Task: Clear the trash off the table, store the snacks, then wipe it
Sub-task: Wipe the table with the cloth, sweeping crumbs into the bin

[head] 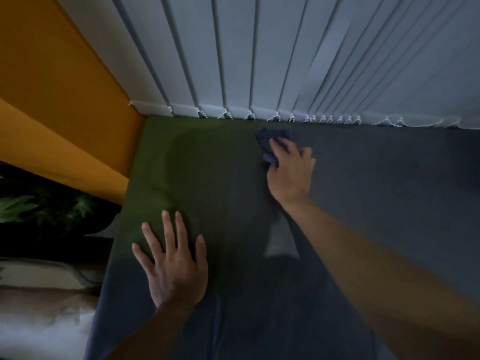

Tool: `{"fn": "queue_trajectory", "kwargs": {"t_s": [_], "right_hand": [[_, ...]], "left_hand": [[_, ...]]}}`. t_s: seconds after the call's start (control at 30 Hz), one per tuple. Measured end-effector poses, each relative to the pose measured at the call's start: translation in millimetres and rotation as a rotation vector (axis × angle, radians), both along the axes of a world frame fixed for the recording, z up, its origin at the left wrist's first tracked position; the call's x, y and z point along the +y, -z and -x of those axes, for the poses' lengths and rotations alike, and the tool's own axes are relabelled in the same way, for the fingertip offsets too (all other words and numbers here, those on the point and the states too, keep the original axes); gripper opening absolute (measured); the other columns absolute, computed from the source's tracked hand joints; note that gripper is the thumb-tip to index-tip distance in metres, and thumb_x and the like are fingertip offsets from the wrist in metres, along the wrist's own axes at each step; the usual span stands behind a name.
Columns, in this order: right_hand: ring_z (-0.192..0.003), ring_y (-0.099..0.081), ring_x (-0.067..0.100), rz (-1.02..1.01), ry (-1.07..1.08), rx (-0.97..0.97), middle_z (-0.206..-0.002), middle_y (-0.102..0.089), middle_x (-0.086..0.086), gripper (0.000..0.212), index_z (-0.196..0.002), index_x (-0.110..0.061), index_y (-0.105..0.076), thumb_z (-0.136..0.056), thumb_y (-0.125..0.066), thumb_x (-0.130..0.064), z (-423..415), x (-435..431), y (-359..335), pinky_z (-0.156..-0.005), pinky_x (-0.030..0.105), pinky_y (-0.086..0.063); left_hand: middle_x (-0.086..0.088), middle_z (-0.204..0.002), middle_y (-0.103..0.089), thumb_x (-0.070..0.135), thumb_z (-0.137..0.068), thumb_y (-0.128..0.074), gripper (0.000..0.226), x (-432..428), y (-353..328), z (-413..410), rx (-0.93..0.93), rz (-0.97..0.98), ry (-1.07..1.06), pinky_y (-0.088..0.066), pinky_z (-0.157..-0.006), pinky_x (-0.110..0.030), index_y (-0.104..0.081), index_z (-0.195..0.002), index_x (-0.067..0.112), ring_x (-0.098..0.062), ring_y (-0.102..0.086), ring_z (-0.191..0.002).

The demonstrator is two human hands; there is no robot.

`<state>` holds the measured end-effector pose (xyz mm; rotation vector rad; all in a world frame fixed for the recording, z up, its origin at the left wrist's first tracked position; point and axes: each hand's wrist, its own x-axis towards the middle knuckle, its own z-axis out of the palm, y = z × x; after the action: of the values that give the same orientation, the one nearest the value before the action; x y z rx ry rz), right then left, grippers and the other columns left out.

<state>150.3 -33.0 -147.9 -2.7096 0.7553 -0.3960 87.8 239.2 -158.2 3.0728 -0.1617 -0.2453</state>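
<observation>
My right hand (289, 165) is stretched out ahead of me, fingers curled over a crumpled dark blue cloth (275, 135) and holding it down on the table (389, 178). The cloth bunches out past my fingertips and beside my thumb, and just beyond it the beaded bottom edge of the vertical blinds (259, 61) hangs along the table's far side. My left hand (174, 263) lies nearer to me and well apart from the cloth, fingers spread straight and palm flat on the tabletop, gripping nothing. The surface under and ahead of that hand looks greenish; beside my right hand it looks grey. Off to the outside of my left hand stand an orange wall (65, 87) and some green plant leaves (15, 206).
</observation>
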Motion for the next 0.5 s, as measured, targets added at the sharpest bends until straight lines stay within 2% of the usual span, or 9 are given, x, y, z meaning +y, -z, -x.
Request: {"fn": "queue_trajectory", "kwargs": {"t_s": [0.07,0.13,0.17,0.2,0.27,0.33,0.37,0.4,0.5], "right_hand": [[-0.1,-0.05,0.035,0.038,-0.254,-0.023,-0.136,-0.058,-0.007,0.039,-0.131,-0.028,-0.062,-0.092,-0.056,-0.028,14.0,18.8,2.6,-0.082,0.041,-0.041],[-0.101,-0.051,0.034,0.08,-0.536,0.024,-0.139,-0.057,-0.006,0.045,-0.135,-0.026,-0.06,-0.09,-0.057,-0.022,25.6,18.2,2.7,-0.085,0.044,-0.043],[-0.101,-0.052,0.034,0.104,-0.572,0.049,-0.14,-0.056,-0.007,0.046,-0.136,-0.027,-0.06,-0.09,-0.058,-0.022,27.4,7.8,1.1,-0.085,0.044,-0.043],[-0.101,-0.052,0.034,0.131,-0.517,0.065,-0.139,-0.057,-0.009,0.044,-0.135,-0.029,-0.06,-0.091,-0.058,-0.024,27.9,-3.1,-0.4,-0.083,0.043,-0.042],[-0.1,-0.051,0.036,0.133,-0.194,0.07,-0.137,-0.057,-0.011,0.041,-0.133,-0.032,-0.06,-0.092,-0.056,-0.028,29.0,-22.3,-2.4,-0.079,0.041,-0.038],[-0.1,-0.049,0.037,0.042,0.115,0.05,-0.138,-0.056,-0.009,0.045,-0.134,-0.031,-0.059,-0.089,-0.054,-0.025,33.3,-19.4,-4.7,-0.079,0.041,-0.037],[-0.1,-0.049,0.037,0.016,0.148,0.032,-0.138,-0.056,-0.008,0.046,-0.133,-0.03,-0.059,-0.088,-0.052,-0.024,35.7,-10.6,-5.1,-0.079,0.041,-0.038],[-0.1,-0.05,0.037,0.005,0.095,0.016,-0.138,-0.056,-0.007,0.045,-0.133,-0.029,-0.06,-0.089,-0.048,-0.027,39.8,-0.4,-4.4,-0.08,0.042,-0.04],[-0.101,-0.053,0.034,0.031,-0.315,0.011,-0.141,-0.056,-0.006,0.046,-0.134,-0.026,-0.061,-0.091,-0.045,-0.028,63.0,5.9,-2.2,-0.08,0.043,-0.042]], "left_hand": [[0.0,-0.165,-0.015,0.053,-0.097,-0.021,0.069,-0.1,-3.0,0.9,0.006,-0.002,0.047,-0.01,-0.117,-0.065,-0.02,-0.157,0.02,-0.037,-0.004,-0.151],[-0.001,-0.164,-0.021,0.05,-0.096,-0.025,0.068,0.8,-5.5,0.1,0.006,0.005,0.079,-0.013,-0.115,-0.065,-0.025,-0.156,0.017,-0.037,-0.01,-0.151],[-0.002,-0.163,-0.023,0.05,-0.095,-0.027,0.069,1.1,-7.1,-0.9,0.016,0.013,0.078,-0.015,-0.114,-0.067,-0.027,-0.155,0.017,-0.037,-0.012,-0.15],[-0.003,-0.162,-0.026,0.049,-0.094,-0.028,0.069,0.3,-8.9,-2.8,0.025,0.027,0.07,-0.016,-0.113,-0.068,-0.028,-0.155,0.017,-0.037,-0.014,-0.15],[-0.005,-0.156,-0.031,0.047,-0.092,-0.03,0.069,-5.5,-13.5,-10.2,0.034,0.055,0.063,-0.016,-0.111,-0.07,-0.029,-0.154,0.018,-0.037,-0.016,-0.148],[-0.008,-0.153,-0.034,0.043,-0.091,-0.032,0.067,-20.2,-18.7,-22.0,0.023,0.083,0.155,-0.015,-0.114,-0.067,-0.031,-0.153,0.018,-0.035,-0.017,-0.149],[-0.008,-0.154,-0.034,0.041,-0.092,-0.034,0.065,-31.7,-20.4,-29.3,0.012,0.109,0.219,-0.014,-0.116,-0.064,-0.032,-0.153,0.018,-0.033,-0.017,-0.149],[-0.007,-0.157,-0.032,0.04,-0.093,-0.036,0.063,-45.7,-21.3,-36.8,0.009,0.141,0.263,-0.012,-0.118,-0.062,-0.033,-0.153,0.02,-0.032,-0.015,-0.15],[0.0,-0.163,-0.018,0.038,-0.099,-0.038,0.058,-95.4,-19.9,-58.2,0.043,0.212,0.296,-0.006,-0.12,-0.057,-0.028,-0.155,0.025,-0.028,-0.004,-0.152]]}}
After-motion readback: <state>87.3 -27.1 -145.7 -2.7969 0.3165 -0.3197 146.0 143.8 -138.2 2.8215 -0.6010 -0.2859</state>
